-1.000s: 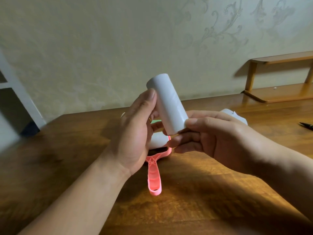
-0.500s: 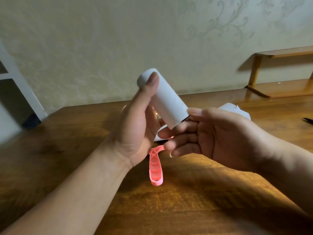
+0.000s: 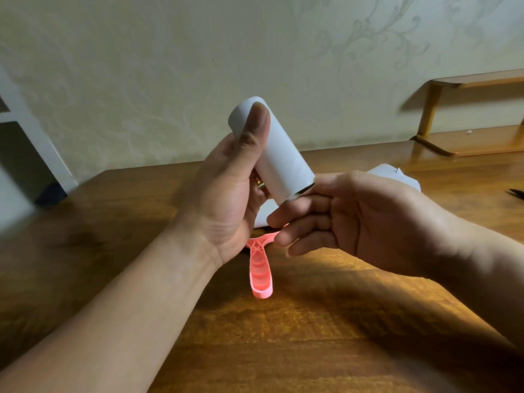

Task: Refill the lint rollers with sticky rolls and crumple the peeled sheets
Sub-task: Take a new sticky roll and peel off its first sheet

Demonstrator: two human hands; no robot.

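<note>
The left hand [image 3: 226, 199] is grasping a white sticky roll [image 3: 273, 148] above the tabletop [image 3: 283, 336], its thumb lying along the near side of the roll up to the top rim while the remaining fingers are wrapping behind, out of sight. The roll is tilting, its upper end leaning away to the left of the grip and its lower end pointing down to the right. The right hand [image 3: 354, 219] is meeting that lower end: its thumb and forefinger are pinching at the bottom rim, where a thin dark edge is showing; whether this is a peeled sheet edge or the core cannot be told. The other right fingers are curling loosely beneath the pinch.

Directly below both grips, a pink lint roller handle [image 3: 261, 273] is lying on the tabletop, its head end being hidden behind the hands. A white object [image 3: 263, 217] is peeking between the two palms, too covered to identify. Behind the right hand, a white crumpled mass [image 3: 397, 177] is resting on the tabletop, mostly blocked by the knuckles. At the far right edge, a dark item [image 3: 516, 192] is being cut off by the frame. A wooden shelf [image 3: 476, 140] is standing beyond it against the wall.
</note>
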